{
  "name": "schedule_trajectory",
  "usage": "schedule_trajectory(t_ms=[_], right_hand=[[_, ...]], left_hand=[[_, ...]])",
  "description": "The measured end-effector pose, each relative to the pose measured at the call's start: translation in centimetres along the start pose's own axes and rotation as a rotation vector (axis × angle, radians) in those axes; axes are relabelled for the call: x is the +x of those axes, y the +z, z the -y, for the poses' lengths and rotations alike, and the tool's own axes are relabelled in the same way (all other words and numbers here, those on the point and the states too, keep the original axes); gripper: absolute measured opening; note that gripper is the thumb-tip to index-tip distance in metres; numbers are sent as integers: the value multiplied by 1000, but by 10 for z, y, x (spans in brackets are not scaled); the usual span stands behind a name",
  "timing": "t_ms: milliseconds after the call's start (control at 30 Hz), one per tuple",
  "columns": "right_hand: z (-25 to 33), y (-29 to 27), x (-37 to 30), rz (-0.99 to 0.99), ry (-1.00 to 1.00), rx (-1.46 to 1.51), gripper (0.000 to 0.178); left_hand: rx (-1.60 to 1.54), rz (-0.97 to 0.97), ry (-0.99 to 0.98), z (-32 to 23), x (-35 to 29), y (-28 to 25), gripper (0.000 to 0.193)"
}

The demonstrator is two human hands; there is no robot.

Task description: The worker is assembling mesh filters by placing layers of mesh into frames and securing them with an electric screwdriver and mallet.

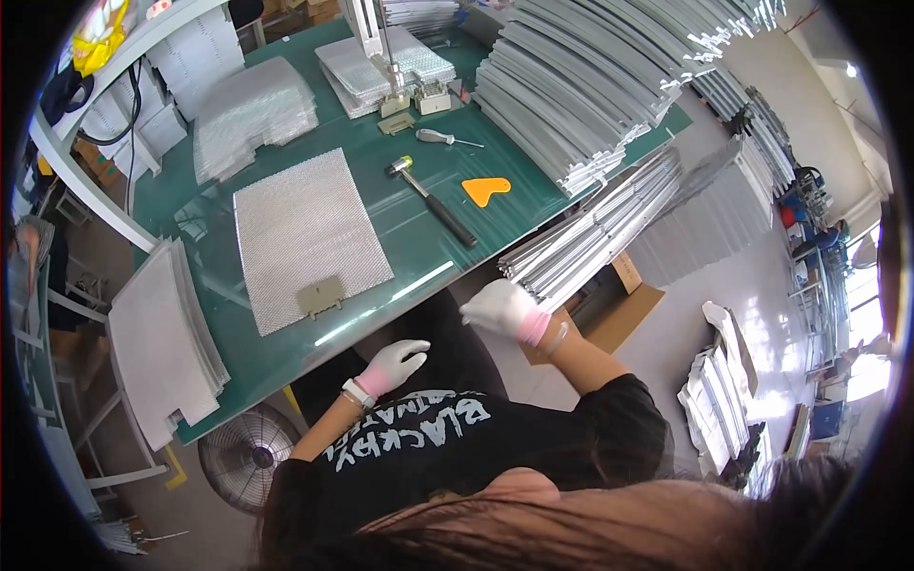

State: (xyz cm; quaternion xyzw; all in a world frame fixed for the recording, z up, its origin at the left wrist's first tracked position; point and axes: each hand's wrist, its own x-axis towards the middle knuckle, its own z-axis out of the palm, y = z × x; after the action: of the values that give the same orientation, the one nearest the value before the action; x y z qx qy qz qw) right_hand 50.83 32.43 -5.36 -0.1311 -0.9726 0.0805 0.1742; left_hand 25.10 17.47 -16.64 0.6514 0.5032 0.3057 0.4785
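My left hand point(392, 368), in a white glove with a pink cuff, hovers over my lap in front of the table edge. Its thumb and fingers are apart and nothing shows in them. My right hand point(505, 310), gloved alike, is just off the table's edge by the near ends of a bundle of silvery metal strips point(600, 233). Its fingers are curled together; anything inside them is hidden. On the green table point(286, 357) lies a mesh-textured silver panel point(309, 224), with a small beige metal plate point(322, 297) resting on its near edge.
A hammer point(438, 205), an orange scraper point(486, 190) and a screwdriver point(443, 138) lie right of the panel. Behind are stacked panels point(252, 114) and a bench machine point(381, 67). Tall grey frame stacks point(571, 86) stand right. A cardboard box point(619, 314) and a fan point(249, 457) are below.
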Motion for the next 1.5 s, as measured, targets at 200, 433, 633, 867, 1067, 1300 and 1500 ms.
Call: schedule_trajectory(t_ms=[200,433,633,867,1067,1300,1500], right_hand=[[112,-3,88,-50,-186,31,16],[126,42,84,-349,-473,473,20],[71,68,13,-421,788,1975,43],[-20,15,3,-1421,861,2151,26],[-90,4,-18,-1364,748,1640,12],[-9,-88,28,-1532,692,1512,34],[6,-127,14,-1538,307,1514,32]], left_hand=[[-370,-83,105,-89,52,17,76],[-598,-403,65,-64,-8,-7,36],[-467,-844,406,-80,-92,-59,30],[-608,-894,545,-113,-104,-66,45],[-702,-964,623,-121,-88,-65,43],[-1087,-1224,601,-109,-116,-93,37],[-228,-1183,538,-100,-164,-138,54]])
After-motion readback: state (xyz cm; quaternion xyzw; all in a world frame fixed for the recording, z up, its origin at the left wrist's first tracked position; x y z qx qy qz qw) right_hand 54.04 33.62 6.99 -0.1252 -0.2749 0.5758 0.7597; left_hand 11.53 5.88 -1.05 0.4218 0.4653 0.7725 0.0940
